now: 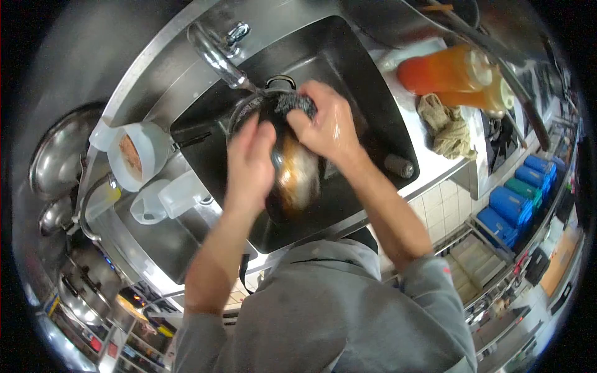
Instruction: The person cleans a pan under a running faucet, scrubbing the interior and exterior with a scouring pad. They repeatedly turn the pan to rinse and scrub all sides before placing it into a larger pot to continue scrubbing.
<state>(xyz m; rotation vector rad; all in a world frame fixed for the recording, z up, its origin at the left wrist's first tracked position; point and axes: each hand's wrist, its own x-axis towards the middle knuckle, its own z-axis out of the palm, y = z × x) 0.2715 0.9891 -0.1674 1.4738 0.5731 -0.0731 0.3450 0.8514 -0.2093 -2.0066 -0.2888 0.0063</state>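
Over the black sink (398,133), my right hand (329,124) is closed around a dark, wiry scouring pad (292,104) and presses it on a pot. The pot (298,177) is tilted in the basin; its shiny side is smeared by motion, and a loop handle (281,79) shows at its far end. My left hand (252,158) is blurred and grips the pot's left side, its fingertips partly hidden. Water glistens on my right hand and wrist. The tap's spout (227,71) ends just beyond the pot.
A white pitcher (140,155) with brownish contents and translucent containers (183,193) stand left of the sink. Orange-filled bottles (444,71) and a crumpled cloth (444,127) lie on the right counter. A grey cylindrical strainer (398,166) sits in the basin's right corner.
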